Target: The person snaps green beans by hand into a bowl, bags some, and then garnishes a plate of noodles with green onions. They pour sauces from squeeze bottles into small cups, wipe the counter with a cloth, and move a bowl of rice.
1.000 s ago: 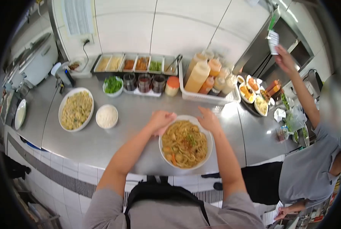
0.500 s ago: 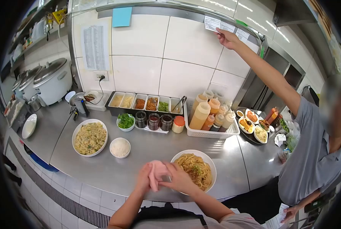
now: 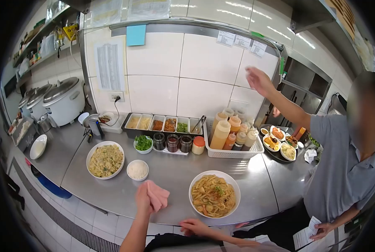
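Observation:
My left hand point(image 3: 143, 201) is closed on a pink cloth point(image 3: 156, 195), just over the front part of the steel counter. My right hand point(image 3: 194, 227) is at the counter's front edge, fingers loosely apart, holding nothing. Above and right of it stands a white bowl of noodles point(image 3: 214, 194) topped with chopped green bits. A small bowl of white rice point(image 3: 137, 170) sits just beyond the cloth. Farther left is a larger bowl of fried rice point(image 3: 106, 160).
Along the wall are a topping rack point(image 3: 130, 133), several jars point(image 3: 172, 144) and a white basket point(image 3: 234, 154) of squeeze bottles. A co-worker point(image 3: 343, 155) stands at right, one arm raised, the other hand holding paper slips point(image 3: 306, 233). Rice cookers point(image 3: 64, 105) stand at left.
My left hand has moved left with the cloth, and my right hand has let go of it and drawn back. The co-worker's raised hand has come away from the slips on the wall rail.

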### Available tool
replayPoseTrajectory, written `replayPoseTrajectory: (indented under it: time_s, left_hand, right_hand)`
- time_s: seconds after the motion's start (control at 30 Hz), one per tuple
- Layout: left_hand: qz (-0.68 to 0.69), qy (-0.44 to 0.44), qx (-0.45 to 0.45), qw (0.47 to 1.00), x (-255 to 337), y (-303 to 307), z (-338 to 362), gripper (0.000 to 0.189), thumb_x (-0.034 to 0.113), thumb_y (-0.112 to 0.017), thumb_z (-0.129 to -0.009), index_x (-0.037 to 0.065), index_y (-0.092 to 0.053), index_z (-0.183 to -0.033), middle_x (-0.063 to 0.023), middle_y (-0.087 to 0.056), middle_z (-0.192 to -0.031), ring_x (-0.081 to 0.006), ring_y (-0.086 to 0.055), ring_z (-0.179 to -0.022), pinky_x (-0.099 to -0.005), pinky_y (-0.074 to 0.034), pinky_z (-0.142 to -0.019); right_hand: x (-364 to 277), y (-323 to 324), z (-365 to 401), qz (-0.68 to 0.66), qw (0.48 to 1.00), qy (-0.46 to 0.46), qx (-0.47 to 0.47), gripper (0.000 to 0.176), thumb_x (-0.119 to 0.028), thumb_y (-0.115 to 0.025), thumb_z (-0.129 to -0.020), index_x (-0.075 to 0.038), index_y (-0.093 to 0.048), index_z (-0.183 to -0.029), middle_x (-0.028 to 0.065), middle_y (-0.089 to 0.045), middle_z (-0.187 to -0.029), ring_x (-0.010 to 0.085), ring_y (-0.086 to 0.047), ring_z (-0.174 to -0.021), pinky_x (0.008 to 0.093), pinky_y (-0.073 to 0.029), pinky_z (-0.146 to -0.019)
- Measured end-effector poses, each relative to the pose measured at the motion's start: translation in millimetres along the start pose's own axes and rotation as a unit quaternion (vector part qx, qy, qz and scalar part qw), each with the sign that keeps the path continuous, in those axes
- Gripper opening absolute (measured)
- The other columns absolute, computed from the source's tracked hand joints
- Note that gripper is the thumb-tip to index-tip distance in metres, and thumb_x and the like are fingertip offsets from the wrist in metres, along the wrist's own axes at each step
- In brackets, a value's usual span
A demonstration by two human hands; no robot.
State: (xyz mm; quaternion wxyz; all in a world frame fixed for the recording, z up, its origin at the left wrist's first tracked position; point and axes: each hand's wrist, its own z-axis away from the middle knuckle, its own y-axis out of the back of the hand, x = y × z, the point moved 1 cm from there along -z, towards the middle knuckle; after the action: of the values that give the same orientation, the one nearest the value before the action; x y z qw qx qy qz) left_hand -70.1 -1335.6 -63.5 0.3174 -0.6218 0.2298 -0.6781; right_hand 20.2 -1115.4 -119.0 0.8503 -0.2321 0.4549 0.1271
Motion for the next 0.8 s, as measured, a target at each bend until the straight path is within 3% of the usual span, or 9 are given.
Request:
replayPoseTrajectory:
  time_s: [0.03, 0.1, 0.2, 0.33, 0.37, 0.5, 0.67, 0.73, 0.8]
  left_hand:
    - [-0.057, 0.020, -0.059, 0.996, -12.7, 16.0, -13.4, 0.024, 0.026, -0.042, -0.092, 0.004, -0.050, -0.098, -0.0071, -0.056, -0.091, -0.0166, -0.055, -0.083, -0.0317, -0.047, -0.072]
    - [-0.116, 0.032, -0.031, 0.992, -60.3, 27.3, -31.5, 0.026, 0.023, -0.041, -0.093, 0.002, -0.049, -0.106, -0.0085, -0.056, -0.096, -0.0165, -0.054, -0.087, -0.0309, -0.046, -0.077]
    - [-0.218, 0.064, -0.004, 0.974, -102.8, 1.9, -26.6, 0.035, 0.018, -0.040, -0.093, 0.000, -0.042, -0.122, -0.0116, -0.055, -0.109, -0.0174, -0.052, -0.098, -0.0299, -0.042, -0.086]
    - [-0.285, 0.034, -0.025, 0.957, -141.5, -20.6, -38.6, 0.043, 0.017, -0.040, -0.092, 0.001, -0.034, -0.132, -0.0150, -0.049, -0.123, -0.0204, -0.045, -0.114, -0.0298, -0.036, -0.095]
    - [-0.430, 0.008, -0.045, 0.902, -135.0, -29.2, -37.0, 0.044, 0.017, -0.039, -0.092, 0.002, -0.033, -0.133, -0.0164, -0.045, -0.128, -0.0226, -0.042, -0.119, -0.0310, -0.033, -0.098]
    - [-0.427, -0.018, -0.087, 0.900, -145.3, -33.6, -58.4, 0.040, 0.016, -0.040, -0.091, 0.001, -0.040, -0.128, -0.0150, -0.051, -0.122, -0.0220, -0.049, -0.112, -0.0294, -0.037, -0.094]
    - [-0.168, 0.236, -0.210, 0.934, -116.8, -83.1, -64.5, 0.027, 0.014, -0.037, -0.092, 0.003, -0.050, -0.112, -0.0074, -0.058, -0.100, -0.0166, -0.060, -0.086, -0.0272, -0.051, -0.071]
    - [-0.165, 0.258, -0.222, 0.926, -123.0, -90.4, -68.2, 0.028, 0.012, -0.038, -0.091, 0.003, -0.048, -0.115, -0.0090, -0.058, -0.101, -0.0172, -0.059, -0.088, -0.0283, -0.050, -0.075]
    - [-0.156, 0.278, -0.236, 0.918, -132.0, -104.5, -68.2, 0.030, 0.010, -0.038, -0.091, 0.003, -0.047, -0.118, -0.0107, -0.058, -0.103, -0.0178, -0.059, -0.089, -0.0294, -0.050, -0.078]
  right_hand:
    - [16.6, 11.2, 8.5, -0.149, 0.988, -0.041, 0.027, 0.032, -0.031, -0.049, -0.090, -0.011, -0.044, -0.113, 0.0141, -0.061, -0.089, 0.0218, -0.061, -0.071, 0.0334, -0.049, -0.060]
    - [11.9, 14.1, 34.5, -0.343, 0.919, -0.016, 0.192, 0.026, -0.031, -0.042, -0.092, -0.013, -0.037, -0.111, 0.0164, -0.060, -0.083, 0.0240, -0.058, -0.065, 0.0370, -0.049, -0.063]
    - [29.9, 39.2, 27.5, -0.394, 0.860, 0.113, 0.303, 0.025, -0.031, -0.037, -0.093, -0.014, -0.032, -0.110, 0.0164, -0.059, -0.078, 0.0227, -0.055, -0.058, 0.0363, -0.047, -0.057]
    - [32.0, 34.4, 15.0, -0.308, 0.855, 0.185, 0.375, 0.021, -0.026, -0.043, -0.089, -0.011, -0.037, -0.104, 0.0135, -0.058, -0.074, 0.0184, -0.050, -0.050, 0.0295, -0.040, -0.041]
    - [33.3, 39.6, 13.6, -0.308, 0.854, 0.185, 0.376, 0.021, -0.026, -0.043, -0.089, -0.011, -0.037, -0.104, 0.0135, -0.058, -0.074, 0.0184, -0.050, -0.050, 0.0295, -0.040, -0.041]
    - [35.6, 76.3, 30.1, -0.238, 0.891, 0.133, 0.362, 0.014, -0.015, -0.046, -0.081, -0.008, -0.045, -0.093, 0.0078, -0.053, -0.064, 0.0130, -0.043, -0.044, 0.0235, -0.030, -0.034]
    - [3.6, 111.3, 85.1, -0.187, 0.941, 0.007, 0.281, 0.015, -0.016, -0.052, -0.079, -0.005, -0.053, -0.089, 0.0037, -0.050, -0.056, 0.0082, -0.039, -0.037, 0.0214, -0.026, -0.031]
    - [-6.6, 128.3, 96.7, -0.169, 0.930, 0.003, 0.325, 0.017, -0.014, -0.049, -0.080, -0.003, -0.051, -0.093, 0.0072, -0.052, -0.058, 0.0086, -0.035, -0.036, 0.0207, -0.025, -0.032]
    - [-0.7, 148.0, 105.2, -0.143, 0.902, 0.126, 0.387, 0.022, -0.020, -0.050, -0.083, -0.001, -0.052, -0.095, 0.0074, -0.052, -0.057, 0.0085, -0.035, -0.034, 0.0211, -0.026, -0.032]
